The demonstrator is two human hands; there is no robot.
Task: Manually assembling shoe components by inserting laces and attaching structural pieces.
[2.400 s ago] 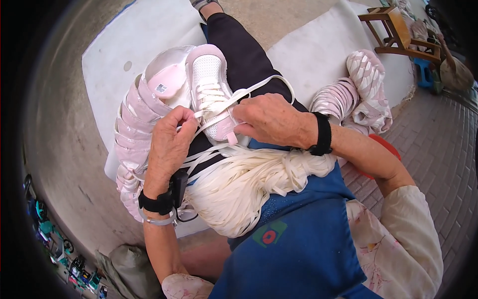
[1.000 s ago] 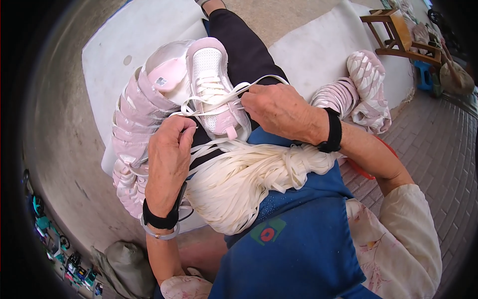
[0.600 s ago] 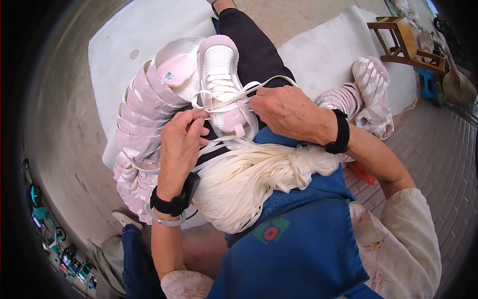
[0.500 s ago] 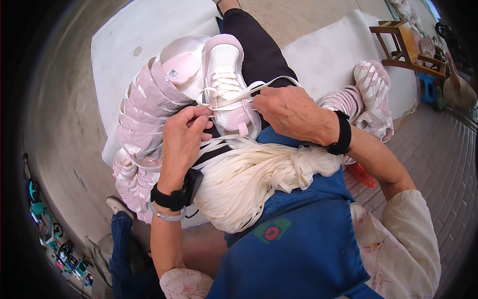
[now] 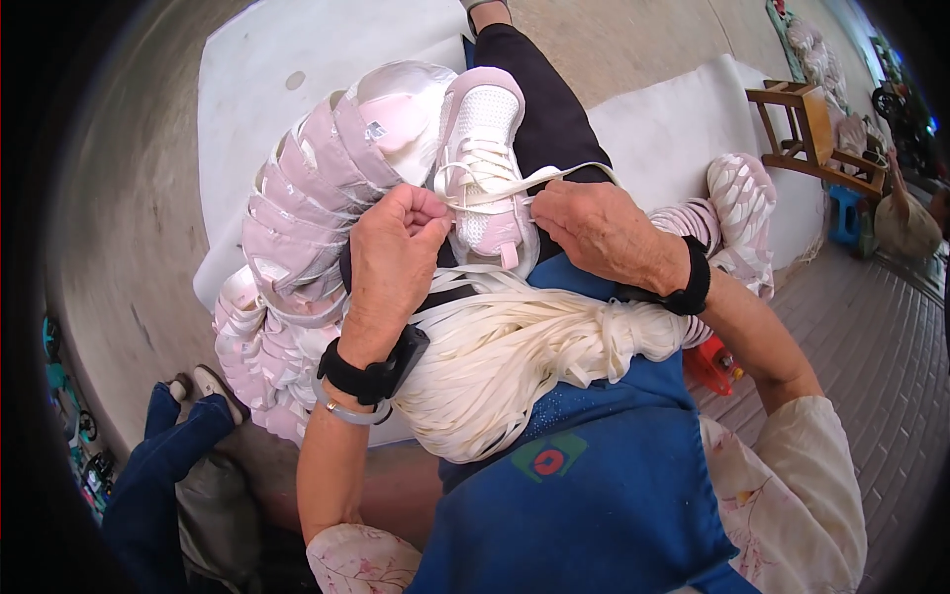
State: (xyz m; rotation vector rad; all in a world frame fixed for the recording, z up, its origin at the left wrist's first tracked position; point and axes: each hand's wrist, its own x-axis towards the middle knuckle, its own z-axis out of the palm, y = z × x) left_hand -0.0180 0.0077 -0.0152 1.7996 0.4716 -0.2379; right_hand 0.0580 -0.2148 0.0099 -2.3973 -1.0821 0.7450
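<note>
A pink and white sneaker (image 5: 483,129) rests on my dark-trousered leg, its toe pointing away from me. White shoelace (image 5: 485,198) crosses its front and loops out to both sides. My left hand (image 5: 394,243) pinches at the sneaker's left edge, near the ankle opening, fingertips around a lace end. On the opposite edge my right hand (image 5: 604,233) is closed, with lace at its thumb and finger. A thick bundle of cream shoelaces (image 5: 505,346) lies across my lap, over the blue apron (image 5: 584,485).
Stacked pink shoe uppers (image 5: 307,208) stand at the left on white sheeting (image 5: 267,79), with more uppers (image 5: 262,346) below. Another stack (image 5: 742,208) is at the right. A wooden stool (image 5: 807,129) and blue stool (image 5: 844,213) stand beyond. A person's jeans-clad legs (image 5: 168,455) are at lower left.
The sneaker and nearby stacks sit slightly farther right in view. My left hand has moved up and right along the shoe's edge, its fingers curled tighter. More of the other person's legs shows.
</note>
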